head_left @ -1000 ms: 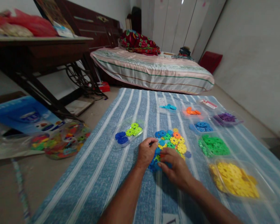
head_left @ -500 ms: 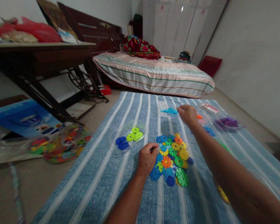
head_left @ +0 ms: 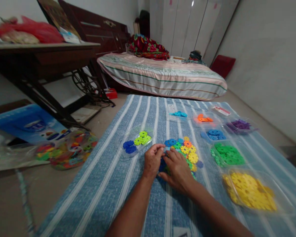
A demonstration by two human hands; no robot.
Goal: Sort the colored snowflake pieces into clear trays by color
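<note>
My left hand (head_left: 153, 160) is at the left edge of a mixed pile of flower-shaped plastic discs (head_left: 192, 157). Its thumb and fingers are pressed together, and what they pinch cannot be made out. My right hand (head_left: 179, 169) lies over the pile, palm down, fingertips bent beside the left fingertips and thumb held apart. The discs under it are partly hidden. Left of the hands, a clear plastic tray (head_left: 138, 129) contains dark blue discs (head_left: 129, 146) and lime green discs (head_left: 142, 138).
Clear trays on the striped cloth (head_left: 108, 164) hold yellow discs (head_left: 251, 191), green discs (head_left: 228, 154), blue discs (head_left: 215, 134), purple discs (head_left: 239, 124), orange discs (head_left: 203, 118) and light blue discs (head_left: 179, 114). A bag of mixed pieces (head_left: 71, 149) lies on the floor. Behind stands a bed (head_left: 162, 75).
My right hand has come back from the light blue tray to the pile, beside my left hand. The trays its arm covered now show. My left hand has barely moved.
</note>
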